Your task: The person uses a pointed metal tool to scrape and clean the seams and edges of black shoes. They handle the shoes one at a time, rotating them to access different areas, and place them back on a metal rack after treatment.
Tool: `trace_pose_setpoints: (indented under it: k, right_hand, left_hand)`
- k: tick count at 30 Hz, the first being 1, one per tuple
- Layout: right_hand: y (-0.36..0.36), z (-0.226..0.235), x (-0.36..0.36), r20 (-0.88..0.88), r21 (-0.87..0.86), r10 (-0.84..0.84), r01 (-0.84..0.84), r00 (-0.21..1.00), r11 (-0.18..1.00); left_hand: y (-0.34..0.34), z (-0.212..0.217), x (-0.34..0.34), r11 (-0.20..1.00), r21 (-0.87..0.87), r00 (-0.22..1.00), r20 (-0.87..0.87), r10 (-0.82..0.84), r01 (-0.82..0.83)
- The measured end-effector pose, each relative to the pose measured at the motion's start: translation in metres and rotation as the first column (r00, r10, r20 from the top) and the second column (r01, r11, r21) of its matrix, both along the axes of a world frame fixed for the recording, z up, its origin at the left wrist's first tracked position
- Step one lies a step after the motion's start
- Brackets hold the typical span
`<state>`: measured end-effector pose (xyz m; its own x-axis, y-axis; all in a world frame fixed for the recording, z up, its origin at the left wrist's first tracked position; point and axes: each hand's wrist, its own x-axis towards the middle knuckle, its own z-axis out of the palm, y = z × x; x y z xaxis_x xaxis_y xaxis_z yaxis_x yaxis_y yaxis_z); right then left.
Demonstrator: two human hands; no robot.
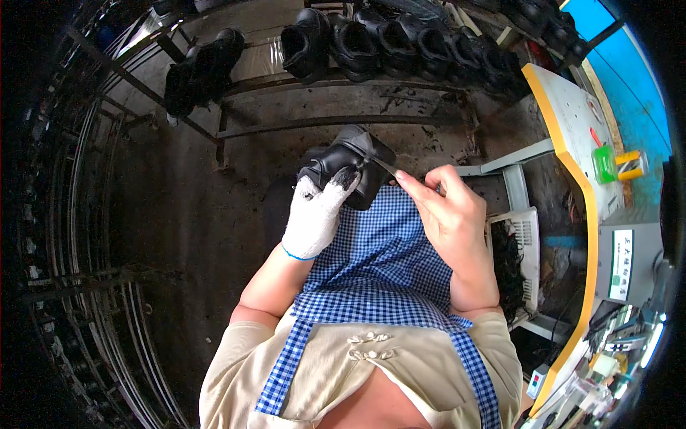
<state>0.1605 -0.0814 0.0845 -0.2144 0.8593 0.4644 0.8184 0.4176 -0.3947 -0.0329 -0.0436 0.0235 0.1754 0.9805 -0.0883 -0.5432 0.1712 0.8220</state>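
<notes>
Above the lap, over a blue checked apron (379, 250), the left hand (314, 214), wearing a white knit glove, is gripping a black shoe (350, 168) from its near side, the darkened fingertips curling closed over the upper. The shoe is sitting just ahead of and slightly above that hand, its long axis running up and to the right, away from the body, with the near end lying toward the glove. The bare right hand (450, 211) is working from the shoe's right side, thumb and forefinger pinching shut on a thin grey blade-like tool (386, 166); the remaining fingers are folding loosely behind. The tool's tip is touching the shoe at its right edge, so the right hand is lying just beside the shoe, while the left is the one in full contact and carrying it. Whether the tool is cutting or scraping cannot be told. Behind the shoe, a rusty metal rack (343, 121) is holding a row of black shoes (400, 43) along its top rail. To the right, a yellow-edged worktable (572, 143) is bearing a small green box (604, 164), and a white plastic basket (525, 243) of dark scraps is standing below it.
</notes>
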Motion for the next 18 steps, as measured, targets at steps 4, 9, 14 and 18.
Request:
trace_pose_setpoints:
  k: [4, 9, 14, 18]
  right_hand:
    - [0.008, -0.002, -0.004, -0.081, -0.024, 0.024, -0.026, 0.996, 0.999]
    - [0.012, -0.013, -0.008, -0.187, -0.009, 0.004, -0.006, 0.982, 1.000]
    - [0.003, -0.022, 0.003, -0.267, -0.072, -0.012, -0.008, 0.964, 0.997]
    - [-0.008, -0.023, 0.030, -0.276, -0.193, -0.023, -0.032, 0.961, 0.981]
  left_hand:
    - [0.000, -0.011, -0.003, 0.987, 0.110, 0.982, -0.163, -0.097, 0.115]
    - [-0.011, -0.013, 0.009, 0.956, 0.212, 0.925, -0.361, -0.115, 0.202]
    - [-0.012, -0.016, 0.010, 0.987, 0.159, 0.984, -0.177, -0.009, 0.038]
    - [-0.007, -0.015, 0.004, 0.977, 0.212, 0.982, -0.186, 0.016, 0.024]
